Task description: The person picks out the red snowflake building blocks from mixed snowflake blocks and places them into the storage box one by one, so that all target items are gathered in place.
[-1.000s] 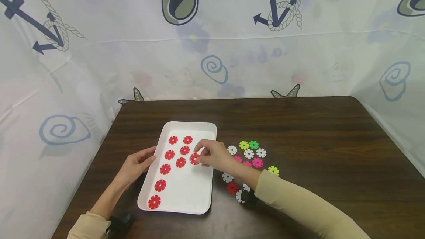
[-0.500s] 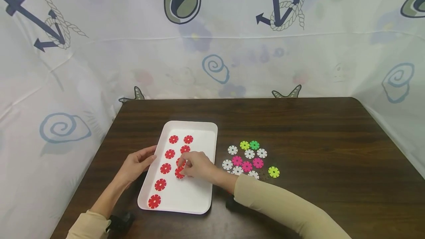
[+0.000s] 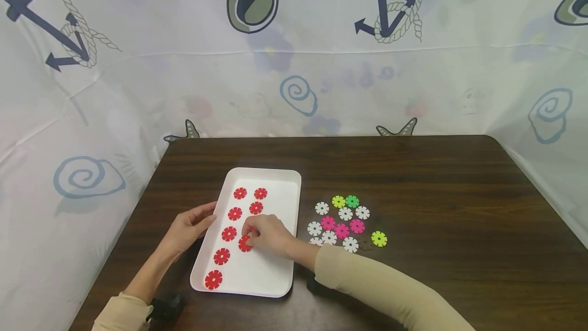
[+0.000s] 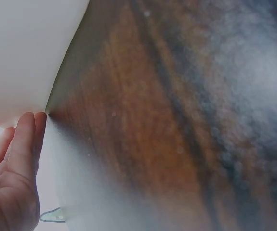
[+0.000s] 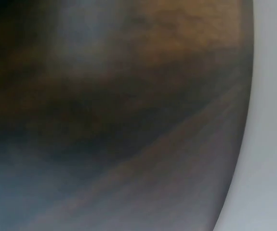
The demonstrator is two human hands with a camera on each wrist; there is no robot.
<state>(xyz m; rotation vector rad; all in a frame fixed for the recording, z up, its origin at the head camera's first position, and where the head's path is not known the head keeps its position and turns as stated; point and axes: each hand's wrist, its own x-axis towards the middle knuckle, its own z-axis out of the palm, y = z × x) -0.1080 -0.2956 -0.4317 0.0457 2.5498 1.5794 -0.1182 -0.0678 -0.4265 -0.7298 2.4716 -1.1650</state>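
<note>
A white tray point(image 3: 275, 275) lies on the dark wooden table point(image 3: 413, 167) and holds several red gear-shaped discs in two columns. My right hand point(image 3: 264, 234) is over the tray's middle, its fingertips pinching a red disc point(image 3: 244, 243) low in the right column. My left hand point(image 3: 188, 228) rests with straight fingers against the tray's left rim; the left wrist view shows those fingers point(image 4: 18, 144) beside the tray edge point(image 4: 27, 57). The right wrist view is a blur of table and tray wall point(image 5: 273, 120).
To the right of the tray lies a loose cluster of discs point(image 3: 345, 223): white, pink, yellow-green, one green, one dark. A printed curtain point(image 3: 294, 65) encloses the table at the back and both sides. The table's right half is bare wood.
My right hand has carried a red disc from the tray's right side down and left into the right column. The left hand has stayed at the rim.
</note>
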